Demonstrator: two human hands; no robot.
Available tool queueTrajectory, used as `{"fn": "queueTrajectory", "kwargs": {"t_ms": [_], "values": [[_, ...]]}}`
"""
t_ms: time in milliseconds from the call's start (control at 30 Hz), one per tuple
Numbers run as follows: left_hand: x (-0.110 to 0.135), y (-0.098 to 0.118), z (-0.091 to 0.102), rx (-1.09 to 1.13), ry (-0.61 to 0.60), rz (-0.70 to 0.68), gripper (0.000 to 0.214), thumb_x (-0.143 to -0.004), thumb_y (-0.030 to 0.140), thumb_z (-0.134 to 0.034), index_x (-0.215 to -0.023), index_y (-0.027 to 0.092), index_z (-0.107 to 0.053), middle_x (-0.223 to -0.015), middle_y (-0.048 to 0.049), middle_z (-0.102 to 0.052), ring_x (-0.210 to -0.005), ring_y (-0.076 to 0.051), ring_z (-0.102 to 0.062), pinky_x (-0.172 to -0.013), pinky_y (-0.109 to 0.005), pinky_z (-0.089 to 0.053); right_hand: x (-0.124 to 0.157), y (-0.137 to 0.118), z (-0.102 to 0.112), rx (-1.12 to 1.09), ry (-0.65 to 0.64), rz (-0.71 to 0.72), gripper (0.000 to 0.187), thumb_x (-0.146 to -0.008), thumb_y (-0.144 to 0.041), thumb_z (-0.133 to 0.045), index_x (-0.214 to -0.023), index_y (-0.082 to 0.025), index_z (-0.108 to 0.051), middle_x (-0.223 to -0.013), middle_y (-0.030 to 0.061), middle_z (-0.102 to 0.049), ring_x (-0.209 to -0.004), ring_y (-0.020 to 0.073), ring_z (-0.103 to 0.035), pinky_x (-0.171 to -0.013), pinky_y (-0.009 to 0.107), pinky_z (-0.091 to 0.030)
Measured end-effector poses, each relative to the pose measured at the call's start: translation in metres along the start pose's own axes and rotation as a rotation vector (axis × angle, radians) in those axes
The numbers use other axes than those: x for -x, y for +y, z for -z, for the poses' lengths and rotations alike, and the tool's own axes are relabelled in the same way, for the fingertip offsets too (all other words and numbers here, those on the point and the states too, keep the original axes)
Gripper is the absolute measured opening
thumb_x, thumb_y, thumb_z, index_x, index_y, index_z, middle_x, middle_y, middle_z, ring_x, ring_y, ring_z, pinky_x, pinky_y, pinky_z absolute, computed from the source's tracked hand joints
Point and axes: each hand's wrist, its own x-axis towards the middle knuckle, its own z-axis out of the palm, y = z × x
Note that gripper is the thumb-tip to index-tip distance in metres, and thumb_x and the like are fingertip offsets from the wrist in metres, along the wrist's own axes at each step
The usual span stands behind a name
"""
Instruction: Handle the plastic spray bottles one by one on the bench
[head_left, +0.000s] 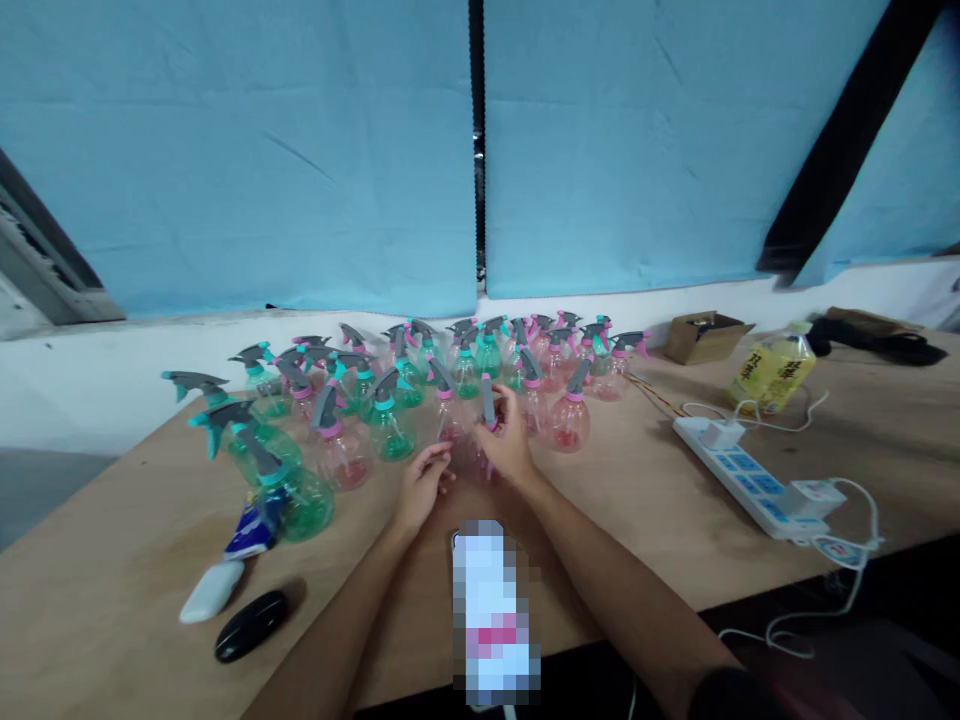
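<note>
Both my hands meet at a clear pink spray bottle (466,452) standing on the wooden table (637,500). My right hand (508,440) wraps round its neck and grey trigger head. My left hand (421,480) cups the bottle's lower left side, fingers curled against it. Several more green and pink spray bottles (390,425) with grey trigger heads crowd the table just behind and to the left.
A white power strip (750,478) with plugged chargers and trailing cables lies at right. A yellow bottle (772,372) and a small cardboard box (705,335) stand behind it. A black oval object (251,625) and a white one (212,590) lie front left. Blue cloth (300,150) covers the wall.
</note>
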Motion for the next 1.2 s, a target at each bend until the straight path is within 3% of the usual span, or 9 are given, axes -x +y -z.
{"fn": "queueTrajectory", "kwargs": {"t_ms": [133,300,433,533,667,833,1000,1200], "values": [[0.000,-0.001,0.000,-0.001,-0.002,-0.010,0.038,-0.077,0.046,-0.065,-0.101,0.017,-0.069,-0.094,-0.0059,-0.068,-0.059,-0.011,-0.060,-0.046,-0.019,-0.039,-0.003,-0.009,0.004,-0.093,-0.195,-0.069,0.037,-0.074,-0.019,-0.054,-0.111,-0.018,-0.061,-0.081,-0.0015,-0.058,-0.071,0.0126,-0.054,-0.070,0.025,-0.045],[0.001,-0.001,0.001,-0.028,-0.028,-0.021,0.036,-0.077,0.046,-0.064,-0.099,0.018,-0.069,-0.087,-0.0029,-0.067,-0.054,-0.010,-0.057,-0.045,-0.019,-0.036,-0.007,-0.002,0.010,-0.111,-0.233,-0.164,0.018,-0.073,-0.022,-0.055,-0.084,-0.017,-0.069,-0.068,-0.0021,-0.055,-0.064,0.0117,-0.050,-0.061,0.022,-0.042],[0.001,0.000,0.000,-0.008,-0.038,-0.013,0.035,-0.076,0.047,-0.064,-0.098,0.019,-0.069,-0.082,-0.0010,-0.065,-0.052,-0.009,-0.056,-0.044,-0.019,-0.033,-0.010,0.000,0.011,-0.210,-0.372,-0.308,0.016,-0.072,-0.024,-0.057,-0.077,-0.016,-0.069,-0.058,-0.0027,-0.055,-0.056,0.0118,-0.052,-0.055,0.022,-0.041],[0.001,0.001,-0.001,-0.025,-0.056,-0.007,0.036,-0.077,0.048,-0.063,-0.096,0.018,-0.068,-0.076,0.0002,-0.064,-0.049,-0.009,-0.053,-0.043,-0.019,-0.032,-0.011,-0.005,0.009,-0.332,-0.509,-0.293,0.017,-0.069,-0.020,-0.055,-0.077,-0.016,-0.069,-0.068,0.0003,-0.065,-0.066,0.0142,-0.061,-0.062,0.024,-0.046],[0.002,0.003,-0.002,-0.029,-0.053,-0.012,0.034,-0.076,0.047,-0.064,-0.091,0.017,-0.068,-0.073,0.0012,-0.063,-0.048,-0.009,-0.052,-0.043,-0.019,-0.030,-0.011,-0.015,0.002,-0.441,-0.634,-0.270,0.016,-0.065,-0.017,-0.052,-0.072,-0.017,-0.067,-0.062,-0.0012,-0.064,-0.058,0.0139,-0.061,-0.056,0.024,-0.046],[0.002,0.002,-0.001,-0.010,-0.017,-0.010,0.033,-0.075,0.046,-0.064,-0.090,0.017,-0.068,-0.072,0.0018,-0.062,-0.049,-0.009,-0.052,-0.043,-0.019,-0.031,-0.012,-0.023,-0.003,-0.519,-0.674,-0.242,0.016,-0.065,-0.015,-0.051,-0.071,-0.017,-0.066,-0.064,-0.0017,-0.062,-0.058,0.0127,-0.058,-0.057,0.024,-0.046],[0.000,-0.002,0.001,-0.013,-0.025,-0.040,0.029,-0.076,0.042,-0.063,-0.089,0.017,-0.068,-0.065,0.0032,-0.058,-0.048,-0.010,-0.052,-0.042,-0.019,-0.030,-0.010,-0.019,-0.004,-0.458,-0.576,-0.236,0.011,-0.064,-0.015,-0.055,-0.068,-0.019,-0.064,-0.064,-0.0032,-0.062,-0.060,0.0116,-0.058,-0.060,0.023,-0.047],[0.000,-0.002,-0.001,-0.006,-0.036,-0.033,0.026,-0.076,0.039,-0.062,-0.089,0.017,-0.067,-0.062,0.0037,-0.057,-0.047,-0.010,-0.051,-0.042,-0.019,-0.030,-0.007,-0.016,-0.006,-0.439,-0.560,-0.305,0.008,-0.064,-0.017,-0.056,-0.066,-0.018,-0.064,-0.063,-0.0017,-0.062,-0.060,0.0130,-0.059,-0.059,0.024,-0.048]]}}
